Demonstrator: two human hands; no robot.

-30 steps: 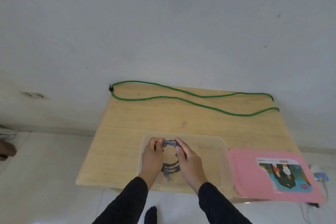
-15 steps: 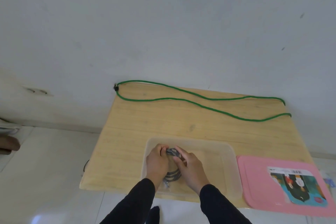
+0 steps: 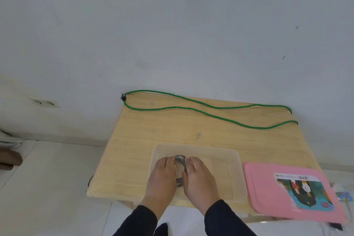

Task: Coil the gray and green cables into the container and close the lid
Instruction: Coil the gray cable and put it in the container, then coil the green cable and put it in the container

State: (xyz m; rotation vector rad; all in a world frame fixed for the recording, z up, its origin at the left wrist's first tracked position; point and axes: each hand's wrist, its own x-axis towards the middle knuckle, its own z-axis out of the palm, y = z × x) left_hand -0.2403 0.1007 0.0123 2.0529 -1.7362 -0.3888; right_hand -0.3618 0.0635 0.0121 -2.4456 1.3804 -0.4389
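On the wooden tabletop (image 3: pixel 134 159), green cable (image 3: pixel 210 110) stretched along the far edge, pink lid (image 3: pixel 268 203) beside clear container (image 3: pixel 235 174), and inside it left hand (image 3: pixel 162 176) and right hand (image 3: pixel 199 178), each grip closed around the coiled gray cable (image 3: pixel 181 161).

wooden table (image 3: pixel 145 151) | green cable (image 3: pixel 210 110) | clear container (image 3: pixel 234 174) | pink lid (image 3: pixel 266 193)

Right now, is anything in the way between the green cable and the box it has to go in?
Nothing visible. The green cable lies along the table's far edge, with bare wood between it and the open container. Both hands press the gray cable inside it.
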